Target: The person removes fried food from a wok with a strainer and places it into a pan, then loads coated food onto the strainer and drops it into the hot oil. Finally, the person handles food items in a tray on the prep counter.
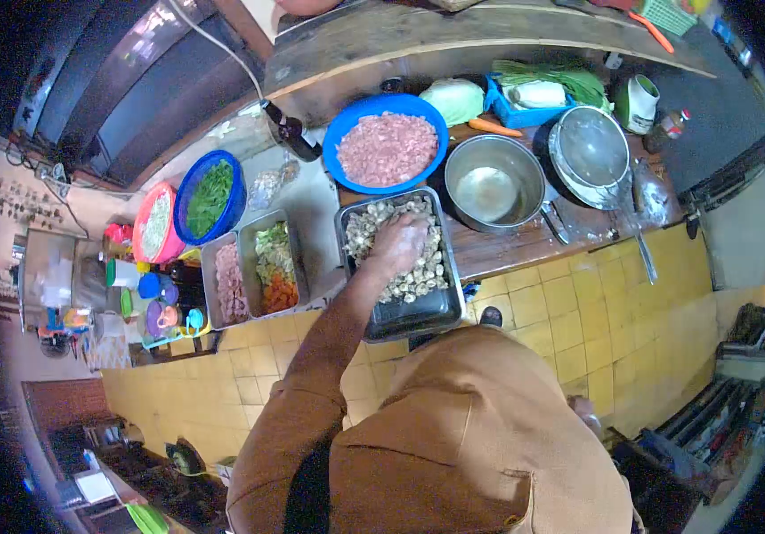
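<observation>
My left hand (403, 243), dusted white, reaches down into a metal tray (411, 326) by the table's front edge. Small grey-and-white pieces, lumpy like mushrooms (418, 283), fill most of the tray, and its near end shows bare dark metal. My fingertips dip among these pieces, and the back of the hand hides what they touch. Low beside my right hip, part of my right hand (585, 414) shows past the brown shirt, apart from the table; its fingers are mostly hidden.
Behind the tray sits a blue bowl of minced meat (388, 149). To the right are a steel pot (494, 185), a sieve (592, 147) and a knife (555, 222). Leftward stand a divided tray of chopped food (277, 258), a basin of greens (210, 198) and a dark bottle (291, 133).
</observation>
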